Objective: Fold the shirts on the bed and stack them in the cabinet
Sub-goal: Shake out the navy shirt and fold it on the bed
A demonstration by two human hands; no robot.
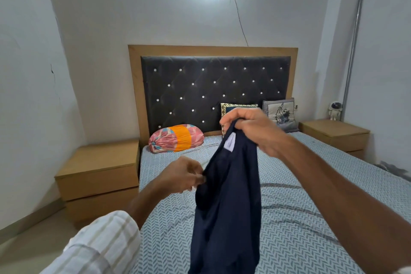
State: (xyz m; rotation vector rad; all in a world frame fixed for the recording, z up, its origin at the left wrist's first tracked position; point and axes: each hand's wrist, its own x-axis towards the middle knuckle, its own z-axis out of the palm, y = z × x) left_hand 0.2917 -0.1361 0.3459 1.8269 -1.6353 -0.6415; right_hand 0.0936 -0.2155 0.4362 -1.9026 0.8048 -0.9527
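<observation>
The person stood at the foot of the bed (pixel 300 218), holding a navy shirt (pixel 226 207) up over the patterned sheet. The right hand (pixel 251 128) gripped the top of the garment in a closed fist, near a white label (pixel 230 141), so the cloth hung free and could fall straight. The left hand (pixel 185 173) pinched the shirt's left edge lower down, probably seeking a seam or shoulder to spread it flat. The shirt was bunched, not yet folded; folding looked barely begun. No cabinet was in view. A bolster (pixel 175 138) and two cushions (pixel 280 113) lay at the headboard (pixel 213 87), well apart from the work.
</observation>
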